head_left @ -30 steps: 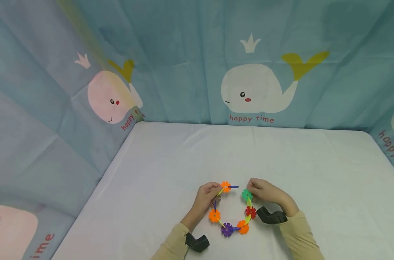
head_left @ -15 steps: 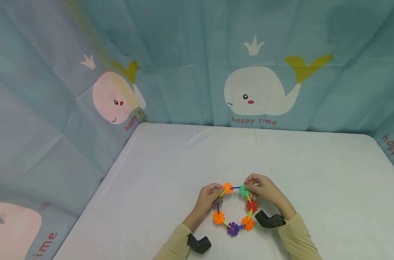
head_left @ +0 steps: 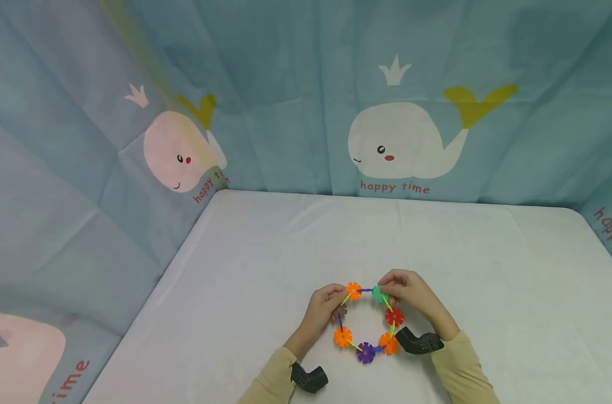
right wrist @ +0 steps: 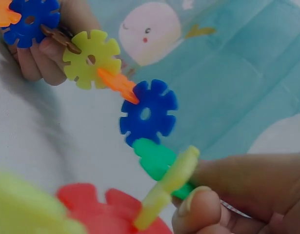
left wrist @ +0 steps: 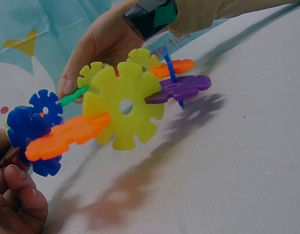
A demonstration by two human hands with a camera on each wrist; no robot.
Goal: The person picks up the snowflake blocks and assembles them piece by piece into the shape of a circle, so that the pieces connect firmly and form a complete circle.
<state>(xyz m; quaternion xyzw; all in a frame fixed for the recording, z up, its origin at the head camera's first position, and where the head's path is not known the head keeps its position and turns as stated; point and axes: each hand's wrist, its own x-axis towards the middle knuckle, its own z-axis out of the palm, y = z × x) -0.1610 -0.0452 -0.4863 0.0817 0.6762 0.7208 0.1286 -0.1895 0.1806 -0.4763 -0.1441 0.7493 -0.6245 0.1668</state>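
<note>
Flower-shaped interlocking discs are joined edge to edge in a closed ring held by both hands. At its left side my left hand (head_left: 316,314) pinches the brown disc (head_left: 343,312). My right hand (head_left: 412,290) grips the green disc (head_left: 379,293) at the far right of the ring. Between them, an orange disc (head_left: 353,291) and a blue disc (right wrist: 149,113) span the far side; in the right wrist view the blue disc's edge meets the green one. A red disc (head_left: 394,317) follows on the right, and a purple disc (head_left: 366,353) is nearest the person.
The ring is over a white-covered table (head_left: 265,247), casting a shadow in the left wrist view. A blue whale-print curtain (head_left: 285,112) borders the table's back and sides. Black wrist mounts (head_left: 309,379) sit on both forearms.
A second ago the green disc was apart from the blue one. My right hand has brought it leftward onto the blue disc's end, closing the ring. My left hand keeps its hold.
</note>
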